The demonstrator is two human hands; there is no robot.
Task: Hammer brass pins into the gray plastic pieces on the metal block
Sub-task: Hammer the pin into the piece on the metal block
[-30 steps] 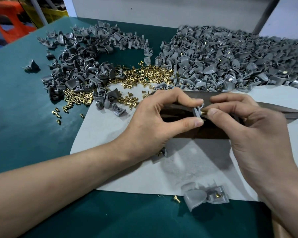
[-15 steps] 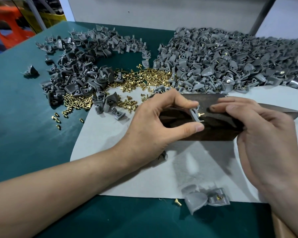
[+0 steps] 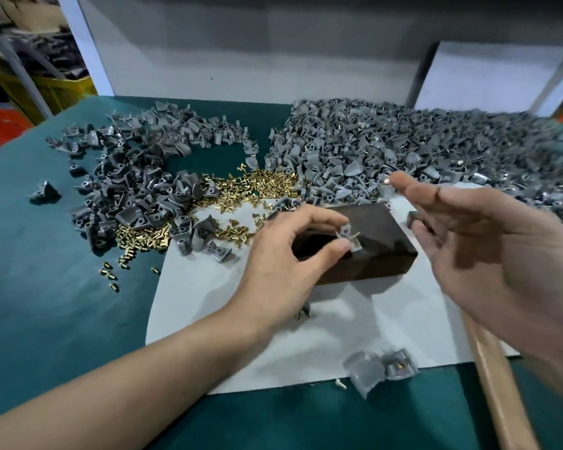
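A dark metal block (image 3: 381, 251) lies on a white sheet (image 3: 228, 319) at the middle of the table. My left hand (image 3: 283, 267) pinches a small gray plastic piece (image 3: 348, 237) between thumb and forefinger on top of the block; a brass pin (image 3: 356, 234) sticks out of it. My right hand (image 3: 488, 254) hovers to the right of the block with straight, spread fingers and holds nothing. A hammer with a wooden handle (image 3: 498, 381) lies under my right hand; its dark head (image 3: 415, 217) shows beside the block.
Loose brass pins (image 3: 251, 186) lie heaped behind the block. Gray plastic pieces form one pile at the back left (image 3: 134, 190) and a larger one at the back right (image 3: 403, 151). Two gray pieces (image 3: 377, 368) sit at the sheet's near edge. The table is green.
My right hand has let go of the pin and piece and pulled back to the right, opening. The view has tilted up. My left hand still pinches the piece on the block.
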